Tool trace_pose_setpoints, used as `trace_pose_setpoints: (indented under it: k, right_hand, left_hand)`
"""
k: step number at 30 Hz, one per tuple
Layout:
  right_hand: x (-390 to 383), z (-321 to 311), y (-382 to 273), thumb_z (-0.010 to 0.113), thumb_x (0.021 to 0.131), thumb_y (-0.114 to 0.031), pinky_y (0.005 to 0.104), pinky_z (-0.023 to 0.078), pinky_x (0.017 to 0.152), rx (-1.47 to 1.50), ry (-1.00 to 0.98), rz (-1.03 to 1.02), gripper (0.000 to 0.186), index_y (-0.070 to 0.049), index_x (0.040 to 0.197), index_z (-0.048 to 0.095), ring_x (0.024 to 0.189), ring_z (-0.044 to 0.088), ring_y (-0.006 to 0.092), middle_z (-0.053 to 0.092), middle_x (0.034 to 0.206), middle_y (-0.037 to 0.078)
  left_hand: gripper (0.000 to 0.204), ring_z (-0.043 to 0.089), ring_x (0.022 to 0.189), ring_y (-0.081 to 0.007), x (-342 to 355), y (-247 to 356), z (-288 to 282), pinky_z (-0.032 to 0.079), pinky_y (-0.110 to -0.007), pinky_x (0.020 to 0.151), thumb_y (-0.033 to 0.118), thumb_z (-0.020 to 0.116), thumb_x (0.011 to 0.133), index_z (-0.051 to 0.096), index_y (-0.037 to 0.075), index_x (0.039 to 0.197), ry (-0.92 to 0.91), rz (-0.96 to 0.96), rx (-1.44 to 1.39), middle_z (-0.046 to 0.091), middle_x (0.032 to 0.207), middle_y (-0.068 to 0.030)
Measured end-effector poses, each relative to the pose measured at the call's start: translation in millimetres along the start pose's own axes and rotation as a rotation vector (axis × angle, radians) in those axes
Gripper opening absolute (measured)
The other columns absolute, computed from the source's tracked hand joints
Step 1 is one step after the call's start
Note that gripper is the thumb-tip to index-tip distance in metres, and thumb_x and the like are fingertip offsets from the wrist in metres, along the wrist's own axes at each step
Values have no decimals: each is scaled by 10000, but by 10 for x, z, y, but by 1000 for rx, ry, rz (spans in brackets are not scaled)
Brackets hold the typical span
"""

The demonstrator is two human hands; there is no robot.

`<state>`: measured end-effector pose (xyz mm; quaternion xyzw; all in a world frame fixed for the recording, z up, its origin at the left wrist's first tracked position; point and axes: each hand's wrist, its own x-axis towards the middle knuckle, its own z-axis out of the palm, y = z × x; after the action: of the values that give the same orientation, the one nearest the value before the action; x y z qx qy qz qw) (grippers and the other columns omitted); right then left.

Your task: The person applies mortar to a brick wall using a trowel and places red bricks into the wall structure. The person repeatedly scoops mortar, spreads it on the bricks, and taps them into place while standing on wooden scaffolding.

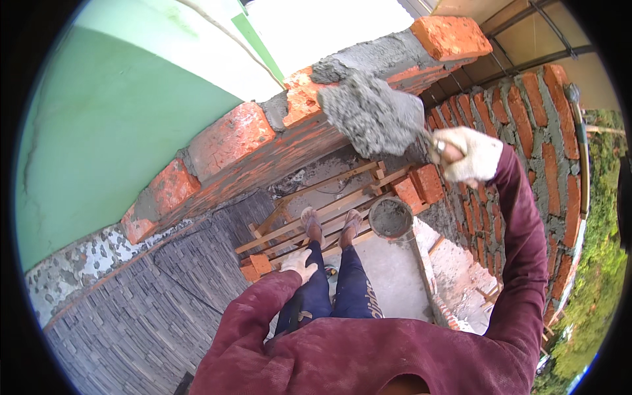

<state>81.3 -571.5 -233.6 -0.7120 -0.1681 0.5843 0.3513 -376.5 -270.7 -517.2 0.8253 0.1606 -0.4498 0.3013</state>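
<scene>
My right hand (465, 155), in a pale glove with bare fingertips, grips a trowel (428, 141) by its handle. Grey wet mortar (368, 113) covers most of the trowel's blade, held up close to the top of a brick wall (283, 145). Along that wall lies a bed of mortar (378, 56), between a brick (451, 37) at the far right end and more bricks to the left. Near my left thigh hangs my left hand (300, 264), gloved too, with its fingers stretched and nothing in them.
I stand on wooden planks (309, 224). By my feet are a round bucket (391, 218) with mortar and a few loose bricks (426, 184); others (255, 266) lie left. Another brick wall (526, 151) rises right. A green wall (131, 125) stands left.
</scene>
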Motion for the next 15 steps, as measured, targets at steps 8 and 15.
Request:
trace_pose_setpoints:
  k: [8,15]
  right_hand:
    - [974,-238,-614,623,859,-7,454,585,831,-1289,671,-327,338,-130,1174,628,899,704,349,698,963,101]
    - [690,259,-378,618,918,-80,461,578,791,-1072,975,-370,291,-134,1203,635,896,715,367,705,978,130]
  left_hand:
    - [763,436,1470,-408,-194,-566,236,333,-455,1240,486,688,915,516,78,1537,134,-157,-342,505,1569,-220]
    - [567,593,1328,-363,-598,-461,-600,456,-425,1135,266,718,945,609,-26,1419,736,-13,-673,627,1411,-230]
